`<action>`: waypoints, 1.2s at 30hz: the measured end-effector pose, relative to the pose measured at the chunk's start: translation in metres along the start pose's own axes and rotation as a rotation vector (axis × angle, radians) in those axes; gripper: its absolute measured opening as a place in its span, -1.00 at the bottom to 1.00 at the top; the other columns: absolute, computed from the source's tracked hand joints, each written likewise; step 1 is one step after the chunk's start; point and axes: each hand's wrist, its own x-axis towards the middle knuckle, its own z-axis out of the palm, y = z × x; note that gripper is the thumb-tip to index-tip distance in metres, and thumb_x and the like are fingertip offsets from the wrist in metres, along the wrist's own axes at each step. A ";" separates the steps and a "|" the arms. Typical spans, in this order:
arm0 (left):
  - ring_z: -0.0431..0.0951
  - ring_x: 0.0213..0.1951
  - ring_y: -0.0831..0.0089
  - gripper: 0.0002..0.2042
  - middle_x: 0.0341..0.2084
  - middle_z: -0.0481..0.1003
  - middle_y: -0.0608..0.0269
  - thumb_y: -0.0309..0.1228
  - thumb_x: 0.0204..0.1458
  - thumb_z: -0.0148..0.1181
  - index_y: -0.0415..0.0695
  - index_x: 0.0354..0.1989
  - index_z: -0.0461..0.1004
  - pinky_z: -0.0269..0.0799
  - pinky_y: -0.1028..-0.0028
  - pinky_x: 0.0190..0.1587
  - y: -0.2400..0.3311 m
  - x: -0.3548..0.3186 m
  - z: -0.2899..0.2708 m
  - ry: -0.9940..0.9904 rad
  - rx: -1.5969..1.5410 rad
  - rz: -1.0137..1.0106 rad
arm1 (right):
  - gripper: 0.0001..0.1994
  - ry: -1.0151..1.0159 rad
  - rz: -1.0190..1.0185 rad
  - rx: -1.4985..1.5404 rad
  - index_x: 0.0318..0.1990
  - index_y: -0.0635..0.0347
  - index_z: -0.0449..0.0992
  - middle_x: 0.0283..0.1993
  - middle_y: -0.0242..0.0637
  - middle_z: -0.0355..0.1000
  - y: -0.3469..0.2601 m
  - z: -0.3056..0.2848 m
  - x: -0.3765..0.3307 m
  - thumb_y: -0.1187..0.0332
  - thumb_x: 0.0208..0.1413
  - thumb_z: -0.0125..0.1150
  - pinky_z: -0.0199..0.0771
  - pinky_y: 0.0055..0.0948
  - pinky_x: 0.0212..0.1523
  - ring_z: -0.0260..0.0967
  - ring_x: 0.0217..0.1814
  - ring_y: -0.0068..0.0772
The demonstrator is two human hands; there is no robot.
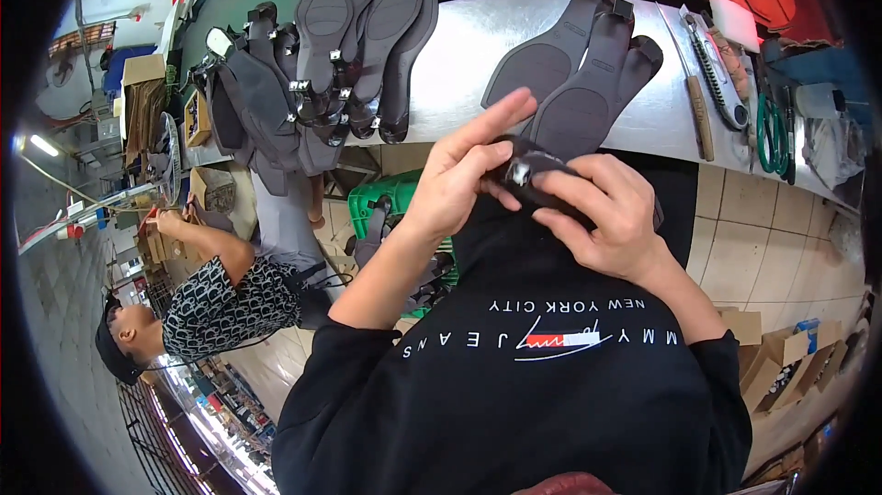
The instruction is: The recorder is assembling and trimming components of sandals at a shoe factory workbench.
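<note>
In front of my chest I hold a black sandal-like piece with a shiny metal buckle on its strap. My left hand grips its left end between thumb and lower fingers, its index finger stretched out. On the other side my right hand is closed around the piece, fingertips beside the buckle. Most of the piece is hidden by my hands. Just beyond them, dark grey sandals lie sole up on the metal table, overlapping one another.
More dark sandals with buckles are piled at the table's left. To the right lie a utility knife, a wooden-handled tool and green-handled scissors. A green crate stands below the table. Another person works at left.
</note>
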 end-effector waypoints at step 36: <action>0.44 -0.48 0.69 -0.85 -0.49 0.48 0.36 -0.52 0.08 0.13 -0.26 -0.19 0.51 0.38 0.65 -0.44 -0.008 -0.010 -0.001 0.007 0.372 0.084 | -0.89 -0.425 0.762 0.620 -0.33 0.27 0.52 -0.41 -0.23 0.51 0.009 -0.032 0.029 0.46 0.01 0.31 0.43 -0.48 -0.32 0.52 -0.34 -0.32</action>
